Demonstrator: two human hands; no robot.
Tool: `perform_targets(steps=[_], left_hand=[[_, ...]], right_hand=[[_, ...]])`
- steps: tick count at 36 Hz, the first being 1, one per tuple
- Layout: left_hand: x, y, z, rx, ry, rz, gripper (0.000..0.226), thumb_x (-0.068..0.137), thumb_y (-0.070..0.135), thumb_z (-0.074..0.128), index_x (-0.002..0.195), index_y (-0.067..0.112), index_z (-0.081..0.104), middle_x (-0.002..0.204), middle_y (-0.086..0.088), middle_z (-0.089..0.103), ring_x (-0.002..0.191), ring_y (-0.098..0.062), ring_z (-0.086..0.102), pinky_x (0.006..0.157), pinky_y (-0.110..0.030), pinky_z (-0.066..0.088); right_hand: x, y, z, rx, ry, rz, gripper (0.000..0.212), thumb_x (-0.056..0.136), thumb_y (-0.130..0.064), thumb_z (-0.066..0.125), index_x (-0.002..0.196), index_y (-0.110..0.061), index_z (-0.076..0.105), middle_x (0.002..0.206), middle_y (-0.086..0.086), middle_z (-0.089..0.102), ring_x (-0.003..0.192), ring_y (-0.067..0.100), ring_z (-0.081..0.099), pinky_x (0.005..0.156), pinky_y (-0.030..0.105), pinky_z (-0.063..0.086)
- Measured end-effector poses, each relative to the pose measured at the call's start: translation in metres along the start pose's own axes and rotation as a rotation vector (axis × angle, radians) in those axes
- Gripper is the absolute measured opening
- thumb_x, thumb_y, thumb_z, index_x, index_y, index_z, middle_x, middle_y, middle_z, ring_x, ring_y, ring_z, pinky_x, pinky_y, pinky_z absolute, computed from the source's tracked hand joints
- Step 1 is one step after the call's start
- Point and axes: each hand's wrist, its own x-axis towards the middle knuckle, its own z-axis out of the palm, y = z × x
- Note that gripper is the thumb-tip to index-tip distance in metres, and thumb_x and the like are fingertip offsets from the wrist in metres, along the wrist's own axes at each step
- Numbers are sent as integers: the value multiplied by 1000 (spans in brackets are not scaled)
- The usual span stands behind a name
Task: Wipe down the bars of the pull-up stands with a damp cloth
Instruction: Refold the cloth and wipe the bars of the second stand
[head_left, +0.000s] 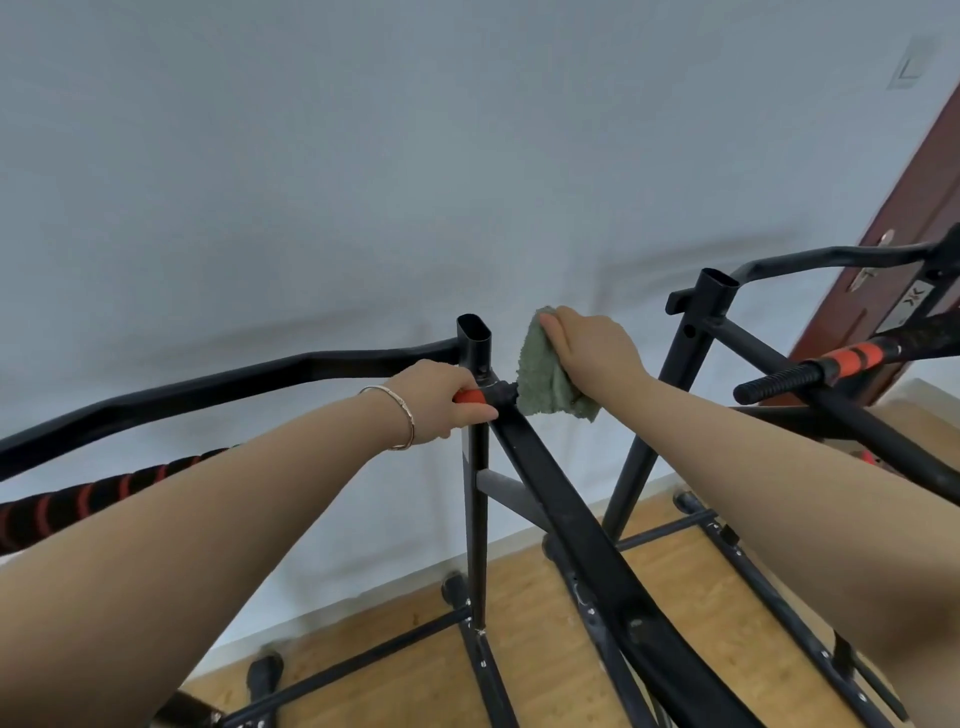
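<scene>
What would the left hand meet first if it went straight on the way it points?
The left hand, gripping the orange grip, would likely meet the upright post right ahead; the green cloth lies just beyond, though depth is unclear.

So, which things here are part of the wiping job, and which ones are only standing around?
For the job:
- green cloth, held in the right hand
- near stand, gripped by the left hand
- second stand

Only around:
- door
- wall switch
- bracelet
</scene>
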Motion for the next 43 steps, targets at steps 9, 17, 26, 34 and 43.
perform_targets(steps=[9,17,26,34,43], left_hand=[[-18,-21,-27,-19,-67,1,36,93,46,62,124,28,62,114,8,70,98,-10,66,89,-31,53],[-26,-56,-39,-443,264,-157,10,96,19,57,105,22,61,89,2,75,85,-17,72,90,-42,56],[-41,-31,-3,-90,752,239,23,96,30,52,105,12,63,100,-1,60,90,-19,55,84,-34,45],[-14,-12,21,463,339,289,56,93,53,54,134,15,45,123,-3,52,108,-24,51,89,-36,45],[-21,-30,-16,422,338,181,42,98,55,43,109,19,61,108,0,62,103,-22,58,87,-38,47]], right_hand=[[-12,-49,-24,523,20,-50,39,108,-36,34,74,-28,49,66,-11,55,62,-3,54,61,13,37],[-19,-101,-29,453,-389,-184,40,106,-45,33,78,-24,51,76,-9,57,70,2,53,65,18,38],[-4,-72,-21,289,-336,-145,23,101,-24,46,97,-19,68,86,-15,65,85,14,59,75,24,45],[-4,-61,-10,284,-280,-57,22,99,-21,45,104,-23,67,89,-5,70,83,17,63,75,34,50],[-7,-48,-3,248,-269,-10,22,102,-25,42,103,-21,63,87,1,68,82,21,63,75,40,53]])
